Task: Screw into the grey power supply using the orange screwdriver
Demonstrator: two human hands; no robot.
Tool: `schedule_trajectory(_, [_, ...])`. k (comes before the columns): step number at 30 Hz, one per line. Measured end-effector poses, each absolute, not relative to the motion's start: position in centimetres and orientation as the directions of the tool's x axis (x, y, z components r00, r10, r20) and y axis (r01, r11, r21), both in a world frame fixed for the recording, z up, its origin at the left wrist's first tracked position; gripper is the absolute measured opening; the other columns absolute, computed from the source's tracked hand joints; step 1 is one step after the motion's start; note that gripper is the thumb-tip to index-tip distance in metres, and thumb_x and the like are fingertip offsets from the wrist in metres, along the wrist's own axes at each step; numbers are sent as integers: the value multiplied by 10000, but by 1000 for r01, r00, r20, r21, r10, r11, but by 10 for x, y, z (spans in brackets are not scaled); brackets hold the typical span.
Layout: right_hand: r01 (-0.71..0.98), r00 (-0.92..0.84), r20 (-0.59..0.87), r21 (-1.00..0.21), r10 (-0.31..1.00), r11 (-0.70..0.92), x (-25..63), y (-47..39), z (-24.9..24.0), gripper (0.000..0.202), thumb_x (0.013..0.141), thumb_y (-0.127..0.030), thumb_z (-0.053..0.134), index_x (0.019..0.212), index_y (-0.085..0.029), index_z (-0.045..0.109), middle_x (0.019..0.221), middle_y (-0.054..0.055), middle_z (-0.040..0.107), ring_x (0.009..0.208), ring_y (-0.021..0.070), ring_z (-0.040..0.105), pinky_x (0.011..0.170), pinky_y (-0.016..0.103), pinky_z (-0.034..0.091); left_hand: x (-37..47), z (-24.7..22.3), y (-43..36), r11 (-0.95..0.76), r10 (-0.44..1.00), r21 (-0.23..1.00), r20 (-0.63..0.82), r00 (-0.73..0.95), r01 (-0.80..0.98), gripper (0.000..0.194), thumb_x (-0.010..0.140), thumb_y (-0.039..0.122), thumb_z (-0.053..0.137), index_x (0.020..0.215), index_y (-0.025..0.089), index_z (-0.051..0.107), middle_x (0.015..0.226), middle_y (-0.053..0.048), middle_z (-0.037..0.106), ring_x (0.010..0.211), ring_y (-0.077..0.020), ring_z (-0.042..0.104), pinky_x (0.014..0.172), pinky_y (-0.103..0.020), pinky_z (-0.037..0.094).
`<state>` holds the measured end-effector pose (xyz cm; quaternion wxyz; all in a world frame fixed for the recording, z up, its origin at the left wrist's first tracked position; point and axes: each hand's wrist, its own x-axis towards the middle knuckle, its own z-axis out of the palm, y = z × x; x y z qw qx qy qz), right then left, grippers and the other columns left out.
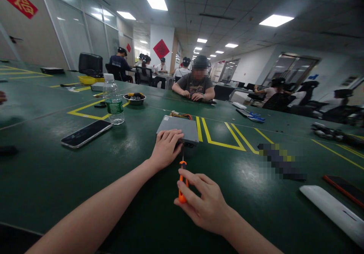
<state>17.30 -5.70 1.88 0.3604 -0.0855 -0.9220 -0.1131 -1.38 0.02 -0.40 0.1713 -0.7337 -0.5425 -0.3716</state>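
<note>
Nearest, the right hand (206, 201) has its fingers wrapped lightly around the orange handle of a screwdriver (182, 199), thumb on one side and fingertips on the other, a grip that seems chosen for turning rather than for force. The shaft points away toward the near face of a grey metal box (179, 128), in the middle of the worktop (136, 204); whether the tip sits in a screw cannot be told.

The left hand (167, 148) lies over the box's near left corner, fingers spread on the top and the thumb side down by the near edge, probably to keep it from sliding or twisting under the tool. At the near right lie a white elongated object (331, 212) and, just beyond it, a dark flat item with a red edge (345, 189), both out of the way of the forearms.

Left of the box, a phone (87, 133) lies face up, with a clear bottle (114, 104) standing upright just beside its far end. Coloured wires (180, 115) come out at the box's far side, turned away from the face being worked on. Farther left, a metal bowl (135, 99) holds small dark and yellow things, perhaps gathered there so they stay together. At the far side, a person (196, 81) leans over the worktop with both hands on a dark object.
</note>
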Motion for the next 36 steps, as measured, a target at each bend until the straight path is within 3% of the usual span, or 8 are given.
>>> schedule_trajectory(5, [221, -702, 705, 87, 97, 971, 174, -54, 12, 180, 889, -306, 499, 922, -130, 507, 1017, 174, 636, 856, 202, 633, 699, 314, 536, -13, -4, 1, -351, 671, 162, 731, 127, 922, 268, 854, 239, 496, 1122, 240, 497, 1245, -25, 556, 1176, -194, 453, 982, -392, 279])
schedule_trajectory(8, [234, -752, 644, 62, 140, 970, 174, -57, 15, 274, 918, -344, 434, 1039, -111, 509, 1070, 174, 614, 909, 209, 623, 736, 316, 539, -13, -5, 1, -351, 669, 160, 732, 127, 923, 271, 853, 239, 498, 1124, 237, 493, 1247, -23, 554, 1176, -193, 452, 980, -392, 276])
schedule_trajectory(11, [251, -775, 619, 112, 130, 961, 175, -56, 18, 260, 918, -247, 414, 1131, -128, 502, 1078, 157, 609, 912, 198, 623, 735, 307, 536, -13, -4, 1, -354, 669, 156, 731, 133, 922, 275, 854, 238, 497, 1129, 234, 489, 1244, -23, 556, 1177, -194, 451, 971, -394, 280])
schedule_trajectory(17, [276, -656, 749, 125, 92, 953, 181, -44, 13, 219, 874, -289, 535, 1012, -128, 477, 1011, 170, 625, 855, 202, 633, 696, 316, 540, -12, -4, 1, -354, 672, 159, 728, 133, 922, 266, 863, 242, 475, 1128, 237, 499, 1246, -39, 556, 1176, -209, 455, 968, -404, 284])
schedule_trajectory(22, [312, -656, 743, 109, 131, 944, 180, -41, 12, 106, 877, -244, 500, 913, -145, 494, 934, 134, 624, 788, 180, 625, 650, 293, 539, -11, -3, 0, -339, 677, 173, 728, 112, 925, 261, 851, 237, 498, 1112, 244, 505, 1241, -27, 560, 1167, -204, 460, 968, -403, 281])
schedule_trajectory(26, [334, -676, 720, 107, 159, 936, 180, -43, 14, 108, 877, -196, 484, 952, -137, 536, 915, 112, 612, 767, 165, 608, 645, 282, 529, -10, -2, 0, -336, 672, 165, 732, 113, 927, 257, 846, 238, 507, 1102, 250, 513, 1233, -24, 565, 1154, -205, 469, 963, -406, 287])
schedule_trajectory(36, [295, -632, 772, 149, 76, 944, 193, -43, 17, 70, 780, -92, 522, 821, -132, 563, 808, 99, 623, 702, 155, 599, 578, 270, 485, -10, -3, 1, -328, 670, 158, 733, 112, 932, 254, 839, 239, 510, 1093, 252, 512, 1221, -21, 571, 1148, -207, 472, 960, -406, 289])
